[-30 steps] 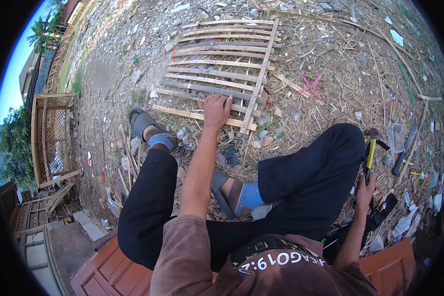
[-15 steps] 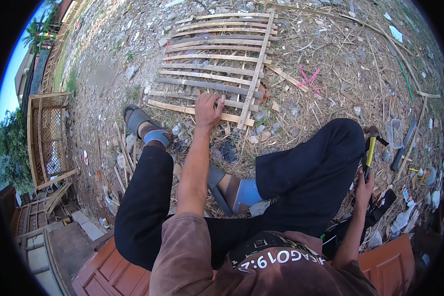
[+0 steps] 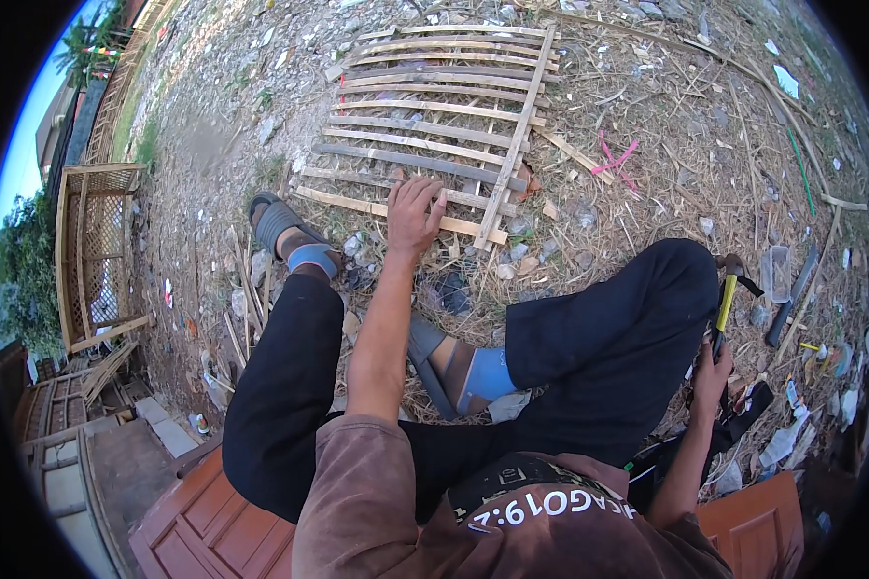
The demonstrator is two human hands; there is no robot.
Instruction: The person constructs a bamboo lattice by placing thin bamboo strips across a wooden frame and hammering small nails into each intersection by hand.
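Observation:
A panel of thin wooden slats (image 3: pixel 425 126) lies on the ground ahead of me, with one long crosspiece (image 3: pixel 518 135) along its right side. My left hand (image 3: pixel 415 214) rests over the nearest slats, fingers stretched forward and the thumb apart. What its fingertips touch underneath is hidden. By my right knee, my right hand (image 3: pixel 713 378) is closed round the lower handle of a hammer (image 3: pixel 726 304). The hammer has a yellow and black handle, and its head points up and away from me.
To the right lie a long dark-handled blade (image 3: pixel 792 297) and a clear plastic container (image 3: pixel 774 270). Pink ribbon (image 3: pixel 616 162) lies beyond the panel's right side. I sit on a reddish-brown panelled board (image 3: pixel 217 511). A wooden lattice frame (image 3: pixel 97 256) stands at left; debris and straw litter the ground.
The fingers of my left hand have straightened from a curled shape over the slats. My right hand still holds the hammer in about the same place. The whole view has shifted slightly.

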